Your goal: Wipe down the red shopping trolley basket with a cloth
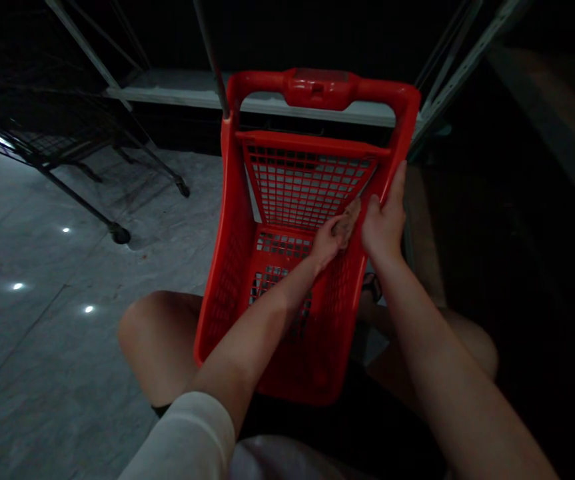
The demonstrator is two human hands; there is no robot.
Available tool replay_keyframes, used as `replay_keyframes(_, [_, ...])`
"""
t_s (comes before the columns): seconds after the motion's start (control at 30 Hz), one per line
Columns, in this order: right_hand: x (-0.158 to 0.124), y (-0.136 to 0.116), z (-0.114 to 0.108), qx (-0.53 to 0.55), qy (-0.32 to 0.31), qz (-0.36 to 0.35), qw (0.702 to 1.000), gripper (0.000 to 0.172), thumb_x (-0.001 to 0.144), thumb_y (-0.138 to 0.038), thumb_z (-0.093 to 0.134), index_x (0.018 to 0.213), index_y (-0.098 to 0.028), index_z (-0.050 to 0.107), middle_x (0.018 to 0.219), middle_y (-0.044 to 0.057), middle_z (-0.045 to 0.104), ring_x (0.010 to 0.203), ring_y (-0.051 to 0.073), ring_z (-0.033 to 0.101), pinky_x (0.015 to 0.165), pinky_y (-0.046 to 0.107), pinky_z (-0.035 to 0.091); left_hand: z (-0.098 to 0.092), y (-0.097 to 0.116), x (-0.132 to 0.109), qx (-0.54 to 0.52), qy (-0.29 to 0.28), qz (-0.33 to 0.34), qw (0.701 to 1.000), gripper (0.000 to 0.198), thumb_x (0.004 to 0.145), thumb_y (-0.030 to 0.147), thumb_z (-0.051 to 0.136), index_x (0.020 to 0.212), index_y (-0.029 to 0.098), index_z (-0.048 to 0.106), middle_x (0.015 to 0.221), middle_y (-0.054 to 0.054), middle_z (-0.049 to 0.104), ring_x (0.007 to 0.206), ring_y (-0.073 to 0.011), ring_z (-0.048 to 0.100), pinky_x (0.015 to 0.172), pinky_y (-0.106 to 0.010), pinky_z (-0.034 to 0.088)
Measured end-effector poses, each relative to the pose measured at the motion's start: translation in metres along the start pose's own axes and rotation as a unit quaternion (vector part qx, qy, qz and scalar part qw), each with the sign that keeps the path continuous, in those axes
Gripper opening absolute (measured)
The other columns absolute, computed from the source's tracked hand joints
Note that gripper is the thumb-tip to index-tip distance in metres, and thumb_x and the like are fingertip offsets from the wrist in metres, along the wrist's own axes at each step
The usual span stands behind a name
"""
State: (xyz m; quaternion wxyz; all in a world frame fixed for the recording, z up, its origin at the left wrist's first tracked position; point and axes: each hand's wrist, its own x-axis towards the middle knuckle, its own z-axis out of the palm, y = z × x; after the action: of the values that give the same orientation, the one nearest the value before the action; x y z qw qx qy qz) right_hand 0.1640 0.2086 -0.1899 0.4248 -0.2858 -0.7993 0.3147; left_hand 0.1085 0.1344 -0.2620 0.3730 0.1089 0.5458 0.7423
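Observation:
A red plastic shopping basket [234, 260] with grid walls and a thick handle bar stands tilted between my knees. My left hand [328, 241] reaches inside it. The fingers are closed round a crumpled brownish cloth [350, 223], which presses against the inner face of the right wall. My right hand [386, 223] grips the upper right side of the basket from outside, thumb by the rim and fingers stretched along the wall. Part of the cloth is hard to make out in the dim light.
To the left stands a dark wire cart [74, 143] on castors. Behind the basket is a white metal shelf [167, 95] with slanting uprights. A grey pole [211, 57] meets the basket's upper left corner. Grey floor tiles [47, 333] reflect small lights.

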Motion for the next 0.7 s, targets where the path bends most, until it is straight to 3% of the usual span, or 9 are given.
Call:
replay_keyframes(0.07, [0.000,-0.001,-0.005,-0.019,-0.001,0.000,1.000,0.080,0.093,-0.022,0.046,0.171,-0.030,0.031,0.174,0.003,0.042,0.164,0.022,0.037,0.136,0.056,0.030,-0.008,-0.011,-0.004,0.006,0.013,-0.036,0.999,0.038,0.079,-0.008,0.067,0.110,0.011,0.077,0.121,-0.012,0.081,0.124,-0.0256,0.072,0.121,-0.043,0.048])
replay_keyframes(0.2, [0.002,-0.006,-0.013,-0.025,-0.012,0.025,0.999,0.080,0.092,-0.024,0.047,0.171,-0.028,0.032,0.176,0.003,0.039,0.162,0.024,0.040,0.135,0.056,0.032,0.002,-0.010,-0.005,0.000,0.018,-0.040,0.999,0.034,0.090,-0.003,0.061,0.117,0.012,0.076,0.129,-0.013,0.079,0.125,-0.0235,0.073,0.117,-0.039,0.052])
replay_keyframes(0.27, [0.002,-0.009,-0.015,-0.018,-0.004,0.027,0.999,0.080,0.092,-0.026,0.048,0.171,-0.027,0.034,0.177,0.002,0.037,0.164,0.025,0.037,0.136,0.056,0.029,0.015,0.006,0.000,0.001,0.001,0.009,1.000,0.033,0.095,0.001,0.059,0.119,0.014,0.077,0.136,-0.012,0.077,0.129,-0.0214,0.071,0.120,-0.035,0.049])
replay_keyframes(0.4, [0.002,-0.008,-0.017,-0.008,-0.007,0.016,1.000,0.077,0.094,-0.026,0.047,0.170,-0.034,0.035,0.177,-0.004,0.035,0.166,0.023,0.031,0.138,0.057,0.027,0.037,0.045,0.017,-0.017,-0.060,0.183,0.981,0.034,0.099,0.008,0.061,0.130,0.017,0.072,0.148,-0.010,0.070,0.140,-0.0210,0.064,0.125,-0.036,0.044])
replay_keyframes(0.5, [0.002,-0.005,-0.018,-0.004,-0.019,0.017,1.000,0.075,0.097,-0.026,0.045,0.170,-0.042,0.032,0.176,-0.010,0.035,0.166,0.022,0.031,0.137,0.058,0.029,0.043,0.052,0.030,-0.024,-0.096,0.247,0.964,0.042,0.100,0.009,0.060,0.140,0.018,0.066,0.153,-0.008,0.067,0.146,-0.0224,0.060,0.129,-0.042,0.041])
replay_keyframes(0.6, [0.001,-0.003,-0.019,0.000,-0.014,0.004,1.000,0.076,0.096,-0.024,0.046,0.169,-0.043,0.033,0.175,-0.011,0.038,0.166,0.022,0.031,0.138,0.057,0.028,0.035,0.035,0.035,0.027,-0.109,0.231,0.967,0.050,0.095,0.001,0.054,0.139,0.020,0.070,0.151,-0.005,0.069,0.148,-0.0223,0.058,0.132,-0.041,0.037])
replay_keyframes(0.7, [0.000,-0.004,-0.020,0.008,-0.004,-0.006,1.000,0.078,0.093,-0.022,0.046,0.168,-0.039,0.036,0.175,-0.010,0.038,0.166,0.021,0.032,0.139,0.056,0.025,0.014,0.007,0.027,0.098,-0.080,0.110,0.986,0.057,0.089,-0.004,0.052,0.136,0.019,0.074,0.150,-0.007,0.069,0.145,-0.0212,0.061,0.130,-0.036,0.038])
